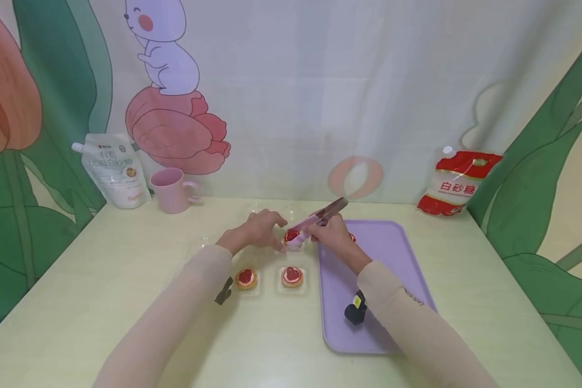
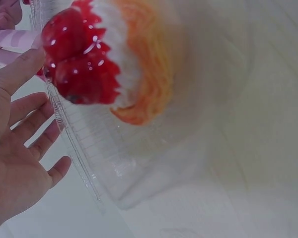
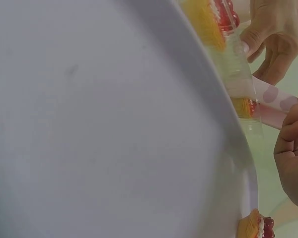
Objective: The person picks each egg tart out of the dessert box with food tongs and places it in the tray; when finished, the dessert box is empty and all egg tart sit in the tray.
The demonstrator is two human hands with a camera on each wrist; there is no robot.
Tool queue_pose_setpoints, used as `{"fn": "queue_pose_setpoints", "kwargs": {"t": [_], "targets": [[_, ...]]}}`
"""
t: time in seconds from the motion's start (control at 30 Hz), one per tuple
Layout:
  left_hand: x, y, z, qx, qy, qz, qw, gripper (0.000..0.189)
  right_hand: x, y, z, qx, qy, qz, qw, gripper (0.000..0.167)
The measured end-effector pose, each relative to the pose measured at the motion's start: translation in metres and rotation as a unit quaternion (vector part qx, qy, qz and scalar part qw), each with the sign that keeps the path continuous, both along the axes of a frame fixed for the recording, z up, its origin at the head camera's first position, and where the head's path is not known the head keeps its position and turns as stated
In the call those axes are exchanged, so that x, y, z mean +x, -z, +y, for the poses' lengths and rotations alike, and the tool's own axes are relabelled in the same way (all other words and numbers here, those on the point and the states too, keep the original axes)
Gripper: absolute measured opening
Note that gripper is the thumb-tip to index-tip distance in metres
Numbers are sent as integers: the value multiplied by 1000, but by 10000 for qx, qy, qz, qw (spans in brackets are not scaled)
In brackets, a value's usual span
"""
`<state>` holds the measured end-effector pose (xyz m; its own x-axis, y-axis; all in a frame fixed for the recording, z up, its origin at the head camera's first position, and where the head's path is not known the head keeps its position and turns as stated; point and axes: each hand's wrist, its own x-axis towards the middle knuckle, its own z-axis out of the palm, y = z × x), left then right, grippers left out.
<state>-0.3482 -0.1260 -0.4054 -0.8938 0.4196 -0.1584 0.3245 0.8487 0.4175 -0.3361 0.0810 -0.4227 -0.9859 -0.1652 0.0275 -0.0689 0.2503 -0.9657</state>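
Observation:
My right hand (image 1: 338,235) grips pink tongs (image 1: 304,222), whose tips stand around a small red-topped tart (image 1: 291,235). In the right wrist view, the spotted tongs (image 3: 270,96) reach that tart (image 3: 243,106) at a clear plastic box (image 3: 252,128). On the tart's other side is my left hand (image 1: 262,229), its fingers spread and lightly bent beside the box, holding nothing. Nearer me, two more tarts, a left one (image 1: 246,278) and a right one (image 1: 292,276), sit in clear boxes. The left wrist view shows a tart (image 2: 89,64) close up, with glossy red fruit and white cream.
A purple tray (image 1: 378,345) lies under my right forearm, with another tart (image 1: 352,237) at its far left, partly hidden by my hand. Further clear boxes (image 1: 201,245) stand behind my left arm. At the back are a pink mug (image 1: 168,191), a white pouch (image 1: 113,172) and a red-and-white bag (image 1: 456,186).

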Motion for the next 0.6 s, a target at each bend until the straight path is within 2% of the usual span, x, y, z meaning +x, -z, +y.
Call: {"fn": "queue_pose_setpoints", "kwargs": {"t": [0.2, 0.6], "targets": [[-1, -1, 1, 11, -21, 6, 10000, 63, 0, -5, 2, -190, 2, 105, 9998, 24], [1, -1, 3, -37, 51, 18, 10000, 65, 6, -32, 34, 15, 169, 175, 9997, 24]]}}
